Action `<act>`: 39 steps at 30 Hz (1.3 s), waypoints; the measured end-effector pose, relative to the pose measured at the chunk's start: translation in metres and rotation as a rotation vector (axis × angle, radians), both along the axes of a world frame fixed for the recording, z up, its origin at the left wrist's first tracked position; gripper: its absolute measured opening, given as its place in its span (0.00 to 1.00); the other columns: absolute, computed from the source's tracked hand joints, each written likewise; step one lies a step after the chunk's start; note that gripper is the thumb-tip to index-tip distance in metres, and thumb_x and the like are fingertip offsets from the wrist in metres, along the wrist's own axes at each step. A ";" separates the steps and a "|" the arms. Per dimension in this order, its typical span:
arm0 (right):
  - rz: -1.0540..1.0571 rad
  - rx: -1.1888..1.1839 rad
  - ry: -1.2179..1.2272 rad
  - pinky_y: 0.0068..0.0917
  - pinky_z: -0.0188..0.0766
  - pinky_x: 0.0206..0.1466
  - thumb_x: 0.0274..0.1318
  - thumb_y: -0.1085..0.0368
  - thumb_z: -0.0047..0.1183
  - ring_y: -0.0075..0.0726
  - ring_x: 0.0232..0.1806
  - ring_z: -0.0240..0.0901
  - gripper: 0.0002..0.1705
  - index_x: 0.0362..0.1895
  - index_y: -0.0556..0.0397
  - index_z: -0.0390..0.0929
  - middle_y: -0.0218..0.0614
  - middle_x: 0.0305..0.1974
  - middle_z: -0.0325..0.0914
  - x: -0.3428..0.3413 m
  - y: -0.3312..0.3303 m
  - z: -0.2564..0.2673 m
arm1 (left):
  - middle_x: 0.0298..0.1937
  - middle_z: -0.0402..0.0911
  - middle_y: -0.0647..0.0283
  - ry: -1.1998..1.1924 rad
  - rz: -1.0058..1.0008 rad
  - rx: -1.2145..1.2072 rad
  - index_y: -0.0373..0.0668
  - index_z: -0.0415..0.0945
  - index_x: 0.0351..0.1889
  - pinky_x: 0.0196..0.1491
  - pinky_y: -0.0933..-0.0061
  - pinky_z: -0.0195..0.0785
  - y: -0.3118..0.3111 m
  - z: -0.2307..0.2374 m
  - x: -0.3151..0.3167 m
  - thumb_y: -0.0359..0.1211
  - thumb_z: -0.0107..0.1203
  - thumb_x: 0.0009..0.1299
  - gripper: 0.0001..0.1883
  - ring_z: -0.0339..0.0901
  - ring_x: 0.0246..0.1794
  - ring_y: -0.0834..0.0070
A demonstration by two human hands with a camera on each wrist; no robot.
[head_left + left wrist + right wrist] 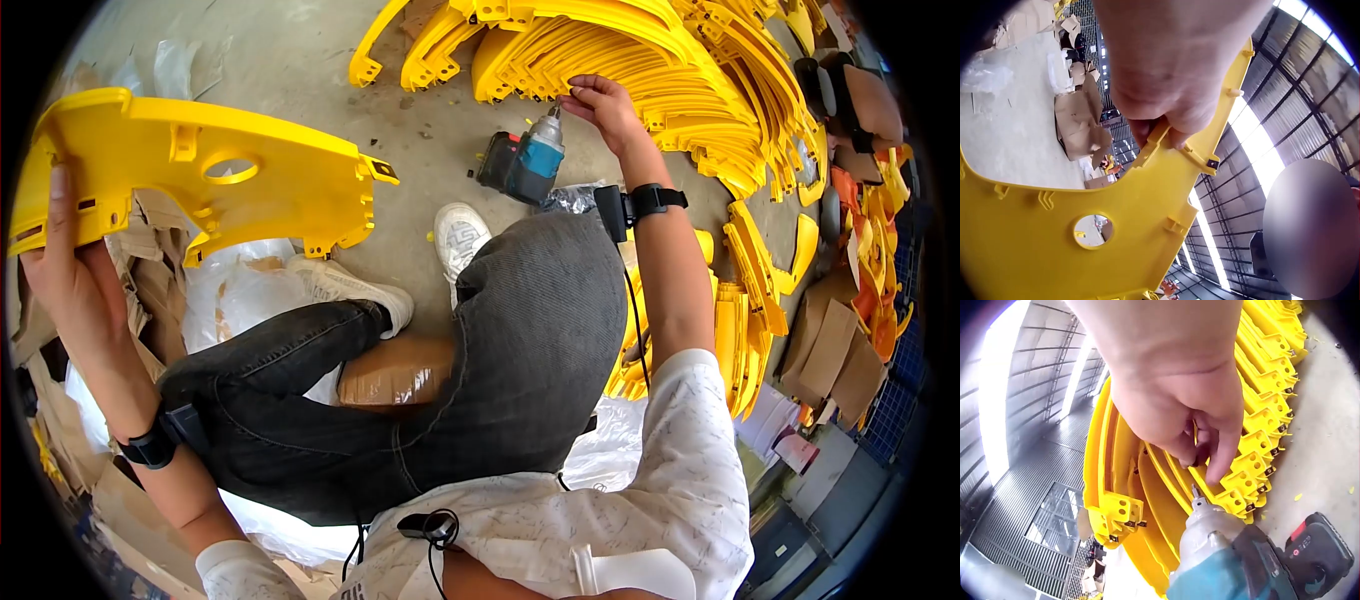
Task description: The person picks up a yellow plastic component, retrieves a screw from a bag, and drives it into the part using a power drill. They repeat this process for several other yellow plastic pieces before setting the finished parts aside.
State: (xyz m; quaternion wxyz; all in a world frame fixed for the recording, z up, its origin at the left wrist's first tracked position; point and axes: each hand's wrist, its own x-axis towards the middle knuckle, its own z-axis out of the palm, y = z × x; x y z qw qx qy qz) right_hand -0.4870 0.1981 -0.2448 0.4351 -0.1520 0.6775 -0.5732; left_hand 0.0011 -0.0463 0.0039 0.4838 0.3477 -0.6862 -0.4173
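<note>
A large curved yellow plastic panel point(280, 170) with a round hole is raised at the left. My left hand point(75, 270) grips it by its edge, the thumb lying on the near face. In the left wrist view the fingers wrap the panel's ribbed rim. My right hand point(605, 105) is in front of the stacked yellow panels point(1260, 437), with thumb and fingertips drawn together on a small dark piece point(1199, 453), mostly hidden by the fingers. Just below those fingertips is the bit of a teal and black cordless impact driver point(535, 155), which rests on the floor.
Rows of nested yellow panels point(620, 50) curve across the far floor and down the right side. Clear plastic wrap point(235, 300) and torn cardboard point(150, 260) lie at the left. A taped cardboard box point(395, 375) is between my legs. Further right are opened cartons point(825, 345).
</note>
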 end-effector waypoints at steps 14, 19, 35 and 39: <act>0.199 0.084 -0.038 0.27 0.78 0.52 0.58 0.74 0.52 0.38 0.47 0.79 0.18 0.54 0.61 0.73 0.37 0.45 0.77 -0.007 -0.012 0.008 | 0.63 0.72 0.58 -0.012 0.010 0.055 0.38 0.68 0.65 0.70 0.72 0.55 0.001 -0.006 0.007 0.39 0.49 0.77 0.22 0.67 0.65 0.72; 0.151 0.055 -0.025 0.28 0.78 0.52 0.58 0.74 0.51 0.42 0.46 0.79 0.19 0.55 0.65 0.73 0.42 0.46 0.76 -0.006 -0.013 0.009 | 0.65 0.71 0.58 -0.043 -0.002 0.052 0.39 0.69 0.65 0.70 0.72 0.54 -0.003 -0.007 0.013 0.37 0.48 0.77 0.21 0.66 0.66 0.72; 0.199 0.045 -0.061 0.28 0.78 0.54 0.56 0.77 0.50 0.42 0.48 0.78 0.19 0.54 0.66 0.73 0.43 0.47 0.76 -0.011 -0.011 0.007 | 0.64 0.72 0.55 -0.080 0.049 -0.020 0.36 0.69 0.64 0.70 0.67 0.57 -0.007 -0.008 0.018 0.34 0.42 0.79 0.19 0.68 0.66 0.68; 0.228 0.082 -0.035 0.28 0.78 0.55 0.56 0.77 0.49 0.41 0.48 0.78 0.19 0.54 0.66 0.73 0.43 0.48 0.76 -0.013 -0.012 0.011 | 0.55 0.79 0.61 -0.104 -0.063 -0.127 0.39 0.75 0.58 0.64 0.68 0.62 -0.005 -0.003 0.015 0.31 0.50 0.76 0.15 0.74 0.58 0.74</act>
